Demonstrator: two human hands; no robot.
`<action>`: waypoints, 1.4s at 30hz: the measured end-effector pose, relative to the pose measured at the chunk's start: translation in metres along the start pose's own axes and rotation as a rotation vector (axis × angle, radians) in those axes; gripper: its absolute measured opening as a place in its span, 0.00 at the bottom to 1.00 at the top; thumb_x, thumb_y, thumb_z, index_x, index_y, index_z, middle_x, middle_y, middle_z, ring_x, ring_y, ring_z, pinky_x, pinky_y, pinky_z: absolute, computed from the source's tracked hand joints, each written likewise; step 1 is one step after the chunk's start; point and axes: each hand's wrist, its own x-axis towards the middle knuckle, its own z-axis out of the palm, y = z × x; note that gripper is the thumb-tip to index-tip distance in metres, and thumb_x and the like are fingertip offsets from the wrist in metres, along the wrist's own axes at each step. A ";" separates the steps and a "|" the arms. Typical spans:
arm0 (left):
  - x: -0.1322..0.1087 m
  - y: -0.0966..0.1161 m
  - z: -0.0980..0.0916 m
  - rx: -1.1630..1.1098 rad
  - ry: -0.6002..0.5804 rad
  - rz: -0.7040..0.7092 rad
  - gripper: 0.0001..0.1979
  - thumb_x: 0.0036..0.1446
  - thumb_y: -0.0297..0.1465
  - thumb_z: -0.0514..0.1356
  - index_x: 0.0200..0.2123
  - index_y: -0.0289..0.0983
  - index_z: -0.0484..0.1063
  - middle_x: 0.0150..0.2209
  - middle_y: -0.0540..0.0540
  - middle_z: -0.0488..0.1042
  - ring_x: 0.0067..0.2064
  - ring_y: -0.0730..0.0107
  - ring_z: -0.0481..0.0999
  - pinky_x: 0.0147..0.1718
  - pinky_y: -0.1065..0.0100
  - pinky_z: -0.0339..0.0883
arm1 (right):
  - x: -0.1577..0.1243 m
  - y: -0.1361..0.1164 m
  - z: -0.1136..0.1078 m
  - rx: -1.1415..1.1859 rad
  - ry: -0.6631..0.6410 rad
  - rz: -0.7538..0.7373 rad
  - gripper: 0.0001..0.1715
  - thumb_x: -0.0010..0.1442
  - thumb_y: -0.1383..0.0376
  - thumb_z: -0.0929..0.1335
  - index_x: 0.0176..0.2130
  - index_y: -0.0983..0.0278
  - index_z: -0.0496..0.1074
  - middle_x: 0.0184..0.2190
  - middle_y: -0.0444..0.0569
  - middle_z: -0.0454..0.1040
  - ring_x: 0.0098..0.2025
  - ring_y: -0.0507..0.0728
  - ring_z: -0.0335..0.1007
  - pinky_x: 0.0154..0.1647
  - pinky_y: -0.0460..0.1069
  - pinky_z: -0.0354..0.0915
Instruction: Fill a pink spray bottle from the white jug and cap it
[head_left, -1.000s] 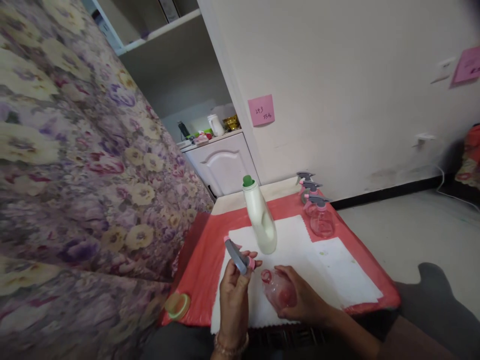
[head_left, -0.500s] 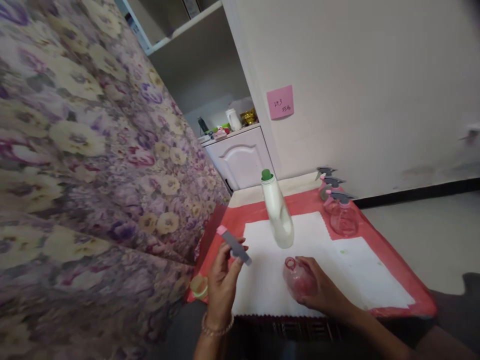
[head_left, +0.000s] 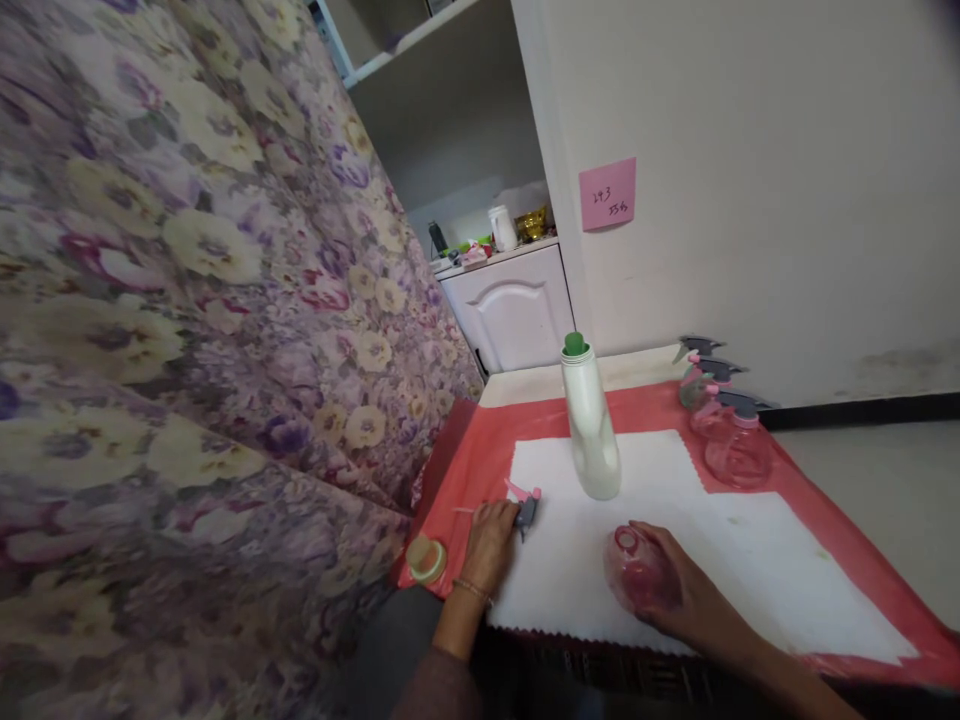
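My left hand (head_left: 489, 548) is low over the left part of the white cloth (head_left: 555, 590), closed on a grey and pink trigger spray head (head_left: 527, 512). A thin pale tube sticks out on the far side of that hand. My right hand (head_left: 686, 590) wraps round a see-through pink spray bottle (head_left: 634, 565) whose neck is uncapped and faces up, tilted a little. Behind and between the hands stands a tall pale green bottle (head_left: 592, 425) with a green piece in its mouth.
Several pink spray bottles (head_left: 739, 455) with grey trigger heads line the table's right side. A yellowish cup-like cap (head_left: 426, 558) sits at the left front corner of the red table cover (head_left: 487, 450). A floral curtain (head_left: 225, 400) hangs left; a wall stands behind.
My left hand has lowered the spray head from the air to the cloth, turning palm down. My right hand still holds the pink bottle. The view has shifted, moving things rightward.
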 end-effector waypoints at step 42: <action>-0.025 -0.058 0.053 0.138 0.223 -0.004 0.27 0.56 0.14 0.47 0.53 0.38 0.72 0.54 0.40 0.76 0.56 0.58 0.72 0.59 0.46 0.55 | 0.085 -0.010 0.089 0.062 0.095 0.018 0.55 0.39 0.66 0.76 0.62 0.60 0.55 0.64 0.58 0.61 0.65 0.70 0.57 0.67 0.65 0.50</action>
